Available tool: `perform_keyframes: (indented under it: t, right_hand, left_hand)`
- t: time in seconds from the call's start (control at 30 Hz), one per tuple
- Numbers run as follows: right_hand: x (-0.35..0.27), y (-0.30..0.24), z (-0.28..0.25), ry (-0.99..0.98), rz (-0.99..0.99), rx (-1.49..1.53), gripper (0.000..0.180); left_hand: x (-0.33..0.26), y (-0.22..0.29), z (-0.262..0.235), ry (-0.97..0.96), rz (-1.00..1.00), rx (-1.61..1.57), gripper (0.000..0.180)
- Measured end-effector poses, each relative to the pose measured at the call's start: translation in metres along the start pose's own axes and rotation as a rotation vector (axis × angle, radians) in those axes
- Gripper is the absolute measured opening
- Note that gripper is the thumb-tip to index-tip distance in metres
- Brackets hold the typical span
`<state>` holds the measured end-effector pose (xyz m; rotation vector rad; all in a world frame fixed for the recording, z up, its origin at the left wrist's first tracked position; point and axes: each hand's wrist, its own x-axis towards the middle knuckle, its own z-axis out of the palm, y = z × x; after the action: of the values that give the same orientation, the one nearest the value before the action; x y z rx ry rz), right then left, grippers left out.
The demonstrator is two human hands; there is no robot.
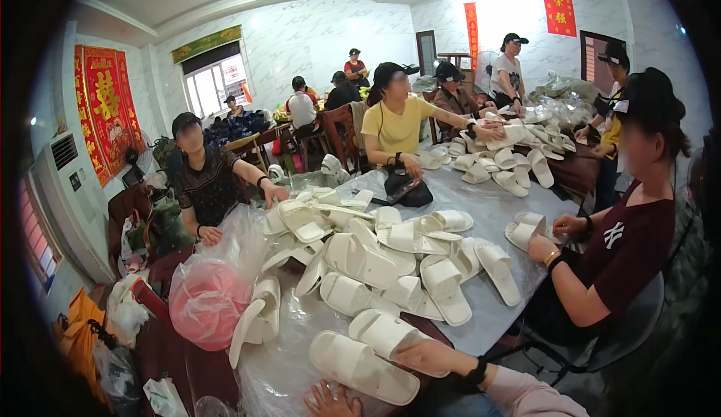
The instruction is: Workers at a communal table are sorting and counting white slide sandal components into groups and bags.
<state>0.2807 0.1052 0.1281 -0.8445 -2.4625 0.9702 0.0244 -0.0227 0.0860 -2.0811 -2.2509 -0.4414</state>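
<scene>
My right hand [426, 354], with a black band at the wrist, grips the heel end of a white slipper [379, 331] at the near edge of the table. Beside that slipper, on its near left, lies another white slipper [353, 364] with a ribbed strap. Just below this second one, my left hand [330, 400] rests with its fingers spread, holding nothing I can see; its wrist is cut off by the lower edge. A large heap of white slippers [364, 255] covers the middle of the table ahead of both hands.
A clear plastic bag with something pink [210, 308] inside stands left of the heap. Co-workers sit around the grey-covered table [492, 206]; the one at the right holds a slipper [526, 229]. More slippers [511, 161] lie at the far end, by a black pouch [409, 189].
</scene>
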Motion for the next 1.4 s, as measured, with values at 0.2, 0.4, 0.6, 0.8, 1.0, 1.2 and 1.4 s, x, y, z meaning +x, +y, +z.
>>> perform_keyframes:
  t: [0.2, 0.4, 0.6, 0.8, 1.0, 1.2, 1.4]
  right_hand:
    - [-0.032, 0.027, -0.032, 0.610, 0.521, -0.515, 0.048]
    - [-0.049, 0.083, -0.029, 0.356, 0.652, -0.701, 0.071]
    - [-0.033, 0.116, -0.054, 0.314, 0.660, -0.775, 0.069]
    - [-0.020, 0.134, -0.083, 0.318, 0.790, -0.875, 0.073]
    - [-0.014, 0.147, -0.095, 0.321, 0.839, -0.960, 0.075]
    - [-0.001, 0.074, -0.068, 0.468, 0.449, -0.709, 0.055]
    - [0.005, -0.024, -0.020, 0.144, 0.079, -0.086, 0.028]
  left_hand:
    - [-0.004, -0.003, 0.005, 0.043, -0.010, -0.002, 0.056]
    - [-0.004, -0.003, 0.002, 0.029, 0.000, -0.018, 0.055]
    - [-0.005, -0.005, -0.001, 0.086, 0.029, 0.004, 0.053]
    - [-0.003, -0.006, 0.001, 0.039, 0.014, -0.021, 0.052]
    - [0.000, -0.006, 0.002, 0.009, 0.008, -0.029, 0.052]
    - [-0.006, -0.010, 0.006, 0.057, -0.026, -0.041, 0.049]
    - [-0.005, -0.011, 0.005, 0.057, 0.018, -0.033, 0.051]
